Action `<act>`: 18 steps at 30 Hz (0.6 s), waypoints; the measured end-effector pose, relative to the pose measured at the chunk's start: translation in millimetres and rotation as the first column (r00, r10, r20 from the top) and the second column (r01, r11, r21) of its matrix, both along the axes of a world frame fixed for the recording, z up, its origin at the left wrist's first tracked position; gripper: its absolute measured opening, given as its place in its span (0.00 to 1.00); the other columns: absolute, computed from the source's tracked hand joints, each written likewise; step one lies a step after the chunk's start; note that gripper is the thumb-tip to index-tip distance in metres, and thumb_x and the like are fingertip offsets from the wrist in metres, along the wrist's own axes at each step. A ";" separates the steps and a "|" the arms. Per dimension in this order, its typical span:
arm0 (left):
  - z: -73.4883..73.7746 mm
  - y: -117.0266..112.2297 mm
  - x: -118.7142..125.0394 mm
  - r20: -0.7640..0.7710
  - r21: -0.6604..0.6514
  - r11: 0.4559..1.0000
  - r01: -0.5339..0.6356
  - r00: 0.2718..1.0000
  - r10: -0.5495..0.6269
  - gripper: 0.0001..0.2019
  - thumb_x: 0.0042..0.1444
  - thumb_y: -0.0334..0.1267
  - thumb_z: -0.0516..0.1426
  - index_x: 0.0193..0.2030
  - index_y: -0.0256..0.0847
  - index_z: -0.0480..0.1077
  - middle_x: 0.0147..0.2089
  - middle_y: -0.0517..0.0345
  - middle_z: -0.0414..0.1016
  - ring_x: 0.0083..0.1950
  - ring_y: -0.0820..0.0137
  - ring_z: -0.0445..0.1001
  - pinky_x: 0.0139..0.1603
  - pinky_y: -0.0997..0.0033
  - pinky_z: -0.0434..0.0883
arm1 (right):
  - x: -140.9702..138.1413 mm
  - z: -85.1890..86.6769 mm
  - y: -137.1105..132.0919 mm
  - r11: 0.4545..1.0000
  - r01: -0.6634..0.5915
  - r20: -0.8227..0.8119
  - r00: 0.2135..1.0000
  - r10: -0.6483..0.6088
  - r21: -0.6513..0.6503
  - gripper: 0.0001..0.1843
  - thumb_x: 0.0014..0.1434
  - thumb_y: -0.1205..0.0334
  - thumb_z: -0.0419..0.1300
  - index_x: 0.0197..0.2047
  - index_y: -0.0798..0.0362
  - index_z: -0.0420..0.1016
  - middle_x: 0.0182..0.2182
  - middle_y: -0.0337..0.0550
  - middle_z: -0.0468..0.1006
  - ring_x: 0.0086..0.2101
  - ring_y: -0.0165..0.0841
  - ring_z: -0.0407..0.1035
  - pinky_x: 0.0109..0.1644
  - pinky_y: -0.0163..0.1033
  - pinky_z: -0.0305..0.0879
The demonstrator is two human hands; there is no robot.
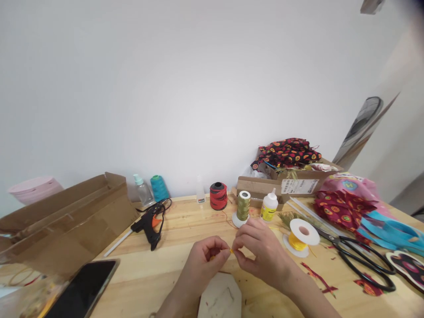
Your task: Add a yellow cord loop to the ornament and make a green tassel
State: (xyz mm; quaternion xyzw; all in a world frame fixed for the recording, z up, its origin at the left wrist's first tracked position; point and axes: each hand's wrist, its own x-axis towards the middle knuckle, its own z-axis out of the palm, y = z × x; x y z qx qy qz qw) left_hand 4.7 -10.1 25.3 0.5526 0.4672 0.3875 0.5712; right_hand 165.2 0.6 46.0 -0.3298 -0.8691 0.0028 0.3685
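Observation:
My left hand [206, 264] and my right hand [260, 249] meet above the table, fingertips pinched on a short bit of yellow cord [231, 251]. Most of the cord is hidden by the fingers. Below them lies a whitish board with cut corners [221, 298], partly covered by my left wrist. Just right of my right hand stands a white spool of yellow cord [304, 233]. Behind that hand are an olive-green thread spool [244, 206] and a white glue bottle with a yellow label [269, 206].
On the left are a cardboard box [76, 221], a phone [84, 287] and a black glue gun [149, 226]. Teal thread [159, 188] and red-black thread [218, 196] stand by the wall. Black-handled scissors [361, 260], fabric scraps [319, 280] and maroon cloth [344, 210] lie right.

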 end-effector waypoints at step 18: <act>1.1 -2.3 1.4 -0.133 0.188 0.980 -0.058 0.988 0.084 0.08 0.49 0.40 0.53 0.27 0.37 0.67 0.23 0.63 0.62 0.24 0.77 0.57 0.23 0.79 0.55 | -4.6 -3.1 -1.7 0.995 0.081 0.095 0.992 -0.086 0.063 0.10 0.52 0.72 0.50 0.23 0.54 0.68 0.21 0.40 0.71 0.26 0.30 0.61 0.30 0.37 0.54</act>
